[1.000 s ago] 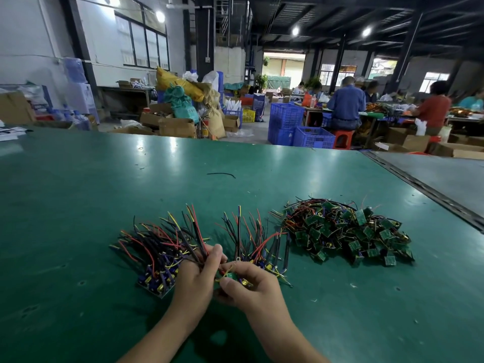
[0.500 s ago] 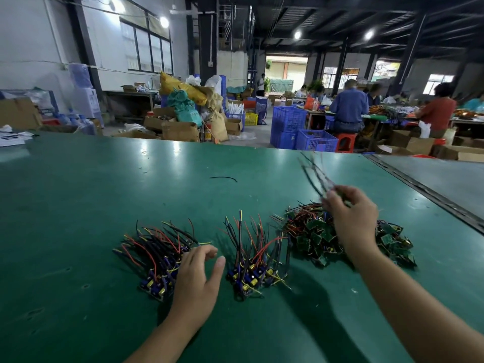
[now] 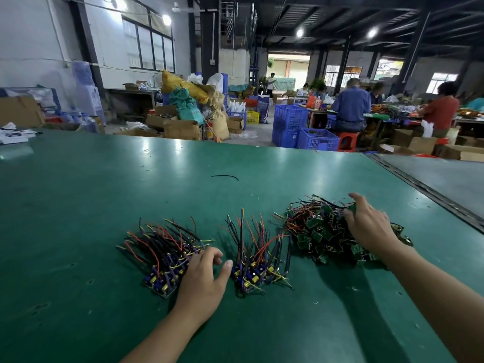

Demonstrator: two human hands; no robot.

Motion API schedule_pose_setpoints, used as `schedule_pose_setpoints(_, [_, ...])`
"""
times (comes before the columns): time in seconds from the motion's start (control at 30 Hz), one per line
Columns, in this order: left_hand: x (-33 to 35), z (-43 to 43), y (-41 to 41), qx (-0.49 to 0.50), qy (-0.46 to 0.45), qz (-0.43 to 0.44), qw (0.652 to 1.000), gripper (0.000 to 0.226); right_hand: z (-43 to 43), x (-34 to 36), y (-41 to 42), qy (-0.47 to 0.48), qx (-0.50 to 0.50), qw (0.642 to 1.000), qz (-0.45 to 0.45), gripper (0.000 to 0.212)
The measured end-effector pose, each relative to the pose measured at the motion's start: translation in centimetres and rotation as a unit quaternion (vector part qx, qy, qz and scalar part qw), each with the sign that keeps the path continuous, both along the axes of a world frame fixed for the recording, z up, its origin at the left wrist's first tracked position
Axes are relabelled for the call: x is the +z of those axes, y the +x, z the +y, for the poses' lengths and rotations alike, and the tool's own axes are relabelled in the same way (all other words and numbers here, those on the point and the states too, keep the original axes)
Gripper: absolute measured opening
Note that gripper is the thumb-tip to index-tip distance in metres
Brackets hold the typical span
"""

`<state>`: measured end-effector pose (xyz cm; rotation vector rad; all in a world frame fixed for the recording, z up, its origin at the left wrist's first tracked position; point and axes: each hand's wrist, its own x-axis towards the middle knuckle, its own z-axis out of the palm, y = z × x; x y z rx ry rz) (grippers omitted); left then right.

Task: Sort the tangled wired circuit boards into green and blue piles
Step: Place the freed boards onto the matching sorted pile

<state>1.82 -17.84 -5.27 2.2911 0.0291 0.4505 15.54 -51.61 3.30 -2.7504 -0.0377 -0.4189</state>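
Note:
Three heaps of wired circuit boards lie on the green table (image 3: 104,205). A blue-board heap (image 3: 162,252) is at the left, a smaller blue-board bundle (image 3: 258,260) with upright red and black wires is in the middle, and a pile of green boards (image 3: 318,229) is at the right. My left hand (image 3: 203,281) rests flat between the two blue heaps, fingers spread, holding nothing. My right hand (image 3: 368,226) lies palm down on the green pile, its fingers curled into the boards; what is under the palm is hidden.
A loose black wire (image 3: 225,176) lies farther back on the table. A dark seam (image 3: 429,189) runs along the table's right side. Beyond the far edge stand blue crates (image 3: 303,132), cardboard boxes and seated people at other benches.
My right hand carried a wired board from the middle bundle over to the green pile and came down onto it. My left hand let go and settled flat between the blue heaps.

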Motion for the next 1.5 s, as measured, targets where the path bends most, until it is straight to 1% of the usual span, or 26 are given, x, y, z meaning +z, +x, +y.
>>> schedule_pose_setpoints(0.03, [-0.1, 0.0, 0.1, -0.003, 0.023, 0.011, 1.000, 0.023, 0.0, 0.1, -0.1, 0.008, 0.001, 1.000, 0.007, 0.052])
schedule_pose_setpoints(0.07, [-0.1, 0.0, 0.2, -0.008, 0.052, 0.021, 0.998, 0.038, 0.1, 0.2, -0.2, 0.005, 0.005, 1.000, 0.008, 0.056])
schedule_pose_setpoints(0.13, [-0.1, -0.3, 0.1, -0.022, 0.128, 0.048, 0.990, 0.076, 1.1, 0.5, -1.0, -0.020, 0.013, 1.000, -0.017, 0.060])
schedule_pose_setpoints(0.2, [-0.1, -0.6, 0.0, -0.025, 0.196, 0.074, 0.977, 0.103, 3.0, 0.5, -2.6, -0.021, 0.021, 0.993, -0.110, 0.052])
schedule_pose_setpoints(0.23, [-0.2, -0.7, 0.0, -0.024, 0.217, 0.079, 0.973, 0.110, 4.4, 0.4, -3.9, 0.006, 0.031, 0.986, -0.163, 0.042])
schedule_pose_setpoints(0.27, [-0.3, -0.8, 0.1, -0.023, 0.229, 0.078, 0.970, 0.112, 5.9, 0.0, -5.3, 0.053, 0.048, 0.978, -0.195, 0.029])
schedule_pose_setpoints(0.3, [-0.4, -0.8, 0.1, -0.022, 0.238, 0.073, 0.968, 0.110, 7.5, -0.6, -6.8, 0.104, 0.067, 0.973, -0.192, 0.014])
schedule_pose_setpoints(0.33, [-0.4, -0.7, 0.2, -0.021, 0.245, 0.069, 0.967, 0.106, 8.9, -1.5, -8.1, 0.138, 0.087, 0.974, -0.158, 0.009])
schedule_pose_setpoints(0.43, [-0.2, -0.7, 0.2, -0.028, 0.236, 0.064, 0.969, 0.092, 12.3, -4.9, -11.1, 0.161, 0.118, 0.980, 0.013, 0.034])
schedule_pose_setpoints(0.47, [0.1, -0.7, 0.2, -0.031, 0.217, 0.065, 0.973, 0.090, 13.0, -5.8, -11.6, 0.153, 0.120, 0.980, 0.034, 0.040])
schedule_pose_setpoints(0.53, [0.7, -0.8, 0.0, -0.027, 0.142, 0.066, 0.987, 0.080, 13.7, -6.7, -12.1, 0.140, 0.116, 0.983, 0.023, 0.043])
schedule_pose_setpoints(0.63, [1.2, -0.4, -0.3, -0.017, -0.002, 0.046, 0.999, 0.062, 14.0, -6.7, -12.5, 0.165, 0.133, 0.977, 0.015, 0.033])
schedule_pose_setpoints(0.73, [1.4, 0.1, -0.3, -0.014, -0.107, 0.066, 0.992, 0.061, 14.2, -6.4, -12.7, 0.167, 0.171, 0.971, 0.016, 0.024])
schedule_pose_setpoints(0.77, [1.6, 0.1, -0.3, -0.023, -0.162, 0.087, 0.983, 0.062, 14.3, -6.5, -12.7, 0.163, 0.182, 0.970, 0.015, 0.024])
schedule_pose_setpoints(0.8, [1.9, 0.1, -0.3, -0.039, -0.239, 0.108, 0.964, 0.061, 14.3, -6.5, -12.7, 0.154, 0.191, 0.969, 0.015, 0.023])
schedule_pose_setpoints(0.83, [2.3, 0.0, -0.3, -0.059, -0.333, 0.124, 0.933, 0.057, 14.4, -6.6, -12.7, 0.143, 0.201, 0.969, 0.013, 0.023])
schedule_pose_setpoints(0.87, [2.7, -0.2, -0.1, -0.067, -0.423, 0.141, 0.892, 0.050, 14.4, -6.6, -12.7, 0.133, 0.209, 0.969, 0.010, 0.022])
schedule_pose_setpoints(0.9, [3.1, -0.5, 0.0, -0.059, -0.487, 0.158, 0.857, 0.041, 14.4, -6.7, -12.7, 0.127, 0.216, 0.968, 0.007, 0.022])
schedule_pose_setpoints(0.93, [3.4, -0.8, 0.2, -0.036, -0.515, 0.167, 0.840, 0.034, 14.4, -6.6, -12.7, 0.119, 0.221, 0.968, 0.006, 0.023])
schedule_pose_setpoints(1.03, [3.3, -1.6, 0.9, 0.049, -0.532, 0.148, 0.832, 0.019, 14.4, -6.7, -12.7, 0.095, 0.235, 0.967, 0.004, 0.026])
schedule_pose_setpoints(1.1, [3.2, -2.1, 0.9, 0.066, -0.550, 0.129, 0.822, 0.017, 14.4, -6.7, -12.8, 0.088, 0.241, 0.966, 0.005, 0.027])
schedule_pose_setpoints(1.2, [3.1, -1.8, 0.8, 0.044, -0.586, 0.083, 0.805, 0.013, 14.5, -6.7, -12.8, 0.090, 0.248, 0.965, 0.008, 0.032])
schedule_pose_setpoints(1.3, [3.2, -0.9, 0.5, -0.007, -0.625, 0.055, 0.778, 0.018, 14.8, -6.7, -13.0, 0.099, 0.254, 0.962, 0.017, 0.045])
schedule_pose_setpoints(1.37, [3.5, -0.7, 0.3, -0.029, -0.653, 0.047, 0.755, 0.020, 14.7, -6.8, -13.0, 0.114, 0.257, 0.959, 0.015, 0.048])
schedule_pose_setpoints(1.4, [3.6, -0.7, 0.2, -0.038, -0.667, 0.043, 0.743, 0.016, 14.6, -6.8, -12.9, 0.128, 0.255, 0.959, 0.005, 0.045])
schedule_pose_setpoints(1.5, [3.8, -0.5, -0.1, -0.054, -0.708, 0.034, 0.703, 0.005, 14.4, -6.3, -13.1, 0.191, 0.242, 0.951, -0.015, 0.026])
